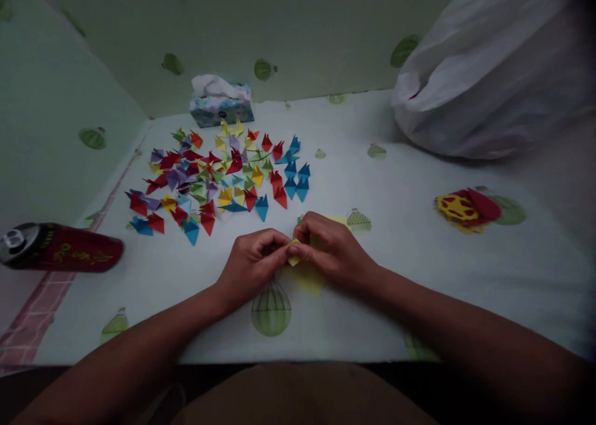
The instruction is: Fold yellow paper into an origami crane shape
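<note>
Pinched between both hands is a small folded piece of yellow paper point(293, 259), mostly covered by the fingers. My left hand point(255, 260) closes on it from the left, thumb and fingertips together. My right hand point(331, 248) grips it from the right, with the thumb across the front. Yellow paper point(308, 281) lies on the table under and behind my right hand, partly hidden by it. Just beyond the hands spreads a crowd of small folded paper cranes point(235, 161) in red, blue, yellow, green and purple.
A tissue box point(222, 108) stands at the back against the wall. At the left, a red drink can point(63, 246) lies on its side. A white plastic bag point(484, 83) fills the back right, with red and yellow cut-out pieces point(468, 209) in front of it.
</note>
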Available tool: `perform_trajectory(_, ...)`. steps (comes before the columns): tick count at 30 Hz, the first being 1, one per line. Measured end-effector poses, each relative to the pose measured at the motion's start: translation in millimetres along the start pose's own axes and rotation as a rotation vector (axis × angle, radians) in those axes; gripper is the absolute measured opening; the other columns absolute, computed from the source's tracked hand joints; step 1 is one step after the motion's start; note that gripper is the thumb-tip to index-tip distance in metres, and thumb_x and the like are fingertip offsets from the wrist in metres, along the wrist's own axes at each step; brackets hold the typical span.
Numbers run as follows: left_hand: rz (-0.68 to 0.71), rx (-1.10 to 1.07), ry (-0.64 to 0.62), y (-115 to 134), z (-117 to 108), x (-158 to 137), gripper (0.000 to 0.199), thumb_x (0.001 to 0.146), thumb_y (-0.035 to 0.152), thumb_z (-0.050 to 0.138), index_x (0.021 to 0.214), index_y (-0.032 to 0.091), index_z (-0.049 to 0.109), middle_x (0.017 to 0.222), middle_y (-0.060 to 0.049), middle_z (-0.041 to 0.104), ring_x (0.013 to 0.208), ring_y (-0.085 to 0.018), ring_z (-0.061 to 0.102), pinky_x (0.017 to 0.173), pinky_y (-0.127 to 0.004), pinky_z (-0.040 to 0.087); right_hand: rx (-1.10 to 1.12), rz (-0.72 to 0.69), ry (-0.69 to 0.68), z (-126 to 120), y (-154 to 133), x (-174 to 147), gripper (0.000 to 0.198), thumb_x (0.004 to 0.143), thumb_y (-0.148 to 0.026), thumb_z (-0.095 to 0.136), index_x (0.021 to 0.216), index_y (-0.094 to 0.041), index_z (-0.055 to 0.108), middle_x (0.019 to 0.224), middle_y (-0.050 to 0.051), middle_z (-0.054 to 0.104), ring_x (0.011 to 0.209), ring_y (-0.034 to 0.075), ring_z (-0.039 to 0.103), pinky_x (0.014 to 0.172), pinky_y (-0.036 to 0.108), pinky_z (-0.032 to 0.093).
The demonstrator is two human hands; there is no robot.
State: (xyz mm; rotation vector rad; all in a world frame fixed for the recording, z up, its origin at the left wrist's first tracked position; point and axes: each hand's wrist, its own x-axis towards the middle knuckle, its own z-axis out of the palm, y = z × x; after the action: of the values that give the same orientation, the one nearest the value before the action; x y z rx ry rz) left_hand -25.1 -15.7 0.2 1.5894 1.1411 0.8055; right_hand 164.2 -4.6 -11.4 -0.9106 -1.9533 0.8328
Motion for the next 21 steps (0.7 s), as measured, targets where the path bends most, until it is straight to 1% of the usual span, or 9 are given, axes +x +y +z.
perform_trajectory(3, 0.011, 0.064, -0.069, 2.4, -0.9, -0.2, 0.016, 0.087, 0.027, 0.066, 0.077, 0.015, 0.07, 0.066, 0.0, 0.066, 0.061, -0.009, 0.057, 0.058, -0.019, 0.044, -0.038, -0.031, -0.042, -0.3, 0.7, -0.4, 0.023, 0.096, -0.021, 0.054, 0.073, -0.017, 0.052, 0.07, 0.001, 0.055, 0.065, 0.013, 0.05, 0.061, 0.026, 0.037)
perform_trajectory(6, -0.035, 0.008, -0.101, 4.4, -1.3, 0.6, 0.017, 0.087, 0.028, 0.065, 0.076, 0.015, 0.069, 0.065, 0.0, 0.066, 0.059, -0.009, 0.057, 0.057, -0.019, 0.044, -0.062, -0.022, -0.01, -1.3, 0.8, 0.3, 0.032, 0.099, -0.024, 0.048, 0.068, -0.019, 0.046, 0.066, 0.0, 0.051, 0.062, 0.013, 0.047, 0.06, 0.027, 0.035)
perform_trajectory(8, -0.059, -0.023, -0.069, 4.1, -1.4, 1.5, 0.017, 0.086, 0.03, 0.067, 0.076, 0.016, 0.069, 0.066, 0.0, 0.067, 0.058, -0.01, 0.057, 0.056, -0.02, 0.045, -0.009, 0.015, -0.017, -2.2, 1.4, 1.8, 0.035, 0.1, -0.026, 0.046, 0.066, -0.02, 0.044, 0.064, -0.001, 0.05, 0.062, 0.013, 0.047, 0.06, 0.027, 0.036)
perform_trajectory(11, -0.061, -0.039, 0.02, 1.8, -1.7, 3.3, 0.018, 0.083, 0.033, 0.071, 0.076, 0.016, 0.069, 0.066, -0.001, 0.067, 0.059, -0.011, 0.058, 0.055, -0.021, 0.045, 0.046, 0.03, -0.067, -3.5, 2.7, 4.0, 0.028, 0.097, -0.03, 0.053, 0.071, -0.019, 0.051, 0.07, 0.001, 0.054, 0.065, 0.013, 0.051, 0.062, 0.026, 0.038)
perform_trajectory(14, -0.033, -0.057, 0.037, 0.6, -3.3, 5.1, 0.018, 0.084, 0.033, 0.07, 0.079, 0.016, 0.069, 0.07, -0.001, 0.067, 0.062, -0.011, 0.058, 0.058, -0.022, 0.047, 0.048, 0.054, -0.044, -4.7, 2.3, 4.4, 0.024, 0.094, -0.028, 0.057, 0.072, -0.018, 0.054, 0.073, 0.001, 0.055, 0.069, 0.014, 0.052, 0.065, 0.028, 0.039)
perform_trajectory(16, -0.001, -0.049, 0.018, 0.7, -5.4, 6.3, 0.02, 0.089, 0.033, 0.064, 0.081, 0.016, 0.069, 0.073, -0.001, 0.066, 0.067, -0.012, 0.059, 0.063, -0.022, 0.048, 0.099, 0.147, -0.015, -5.4, 0.7, 3.9, 0.023, 0.092, -0.027, 0.058, 0.071, -0.018, 0.054, 0.073, 0.001, 0.055, 0.07, 0.014, 0.051, 0.066, 0.028, 0.039)
perform_trajectory(18, 0.052, -0.026, 0.026, 0.5, -7.6, 7.2, 0.023, 0.093, 0.033, 0.057, 0.082, 0.016, 0.069, 0.08, -0.003, 0.065, 0.074, -0.013, 0.06, 0.071, -0.024, 0.05, 0.248, 0.316, -0.009, -5.6, -1.4, 3.1, 0.023, 0.09, -0.03, 0.059, 0.071, -0.018, 0.054, 0.072, 0.001, 0.054, 0.066, 0.013, 0.049, 0.062, 0.027, 0.038)
perform_trajectory(19, 0.076, -0.028, 0.037, -0.1, -8.5, 7.6, 0.023, 0.095, 0.033, 0.055, 0.086, 0.017, 0.07, 0.084, -0.003, 0.066, 0.079, -0.013, 0.061, 0.074, -0.024, 0.05, 0.348, 0.408, -0.016, -5.3, -2.3, 2.7, 0.024, 0.09, -0.033, 0.06, 0.072, -0.018, 0.054, 0.07, 0.0, 0.054, 0.063, 0.012, 0.048, 0.059, 0.026, 0.037)
perform_trajectory(21, 0.108, -0.085, 0.048, -1.9, -9.5, 7.9, 0.02, 0.093, 0.032, 0.059, 0.102, 0.018, 0.069, 0.093, -0.004, 0.067, 0.086, -0.015, 0.063, 0.078, -0.025, 0.052, 0.546, 0.548, -0.022, -3.9, -3.5, 1.9, 0.027, 0.088, -0.039, 0.064, 0.072, -0.018, 0.055, 0.066, -0.002, 0.053, 0.057, 0.01, 0.047, 0.054, 0.024, 0.035)
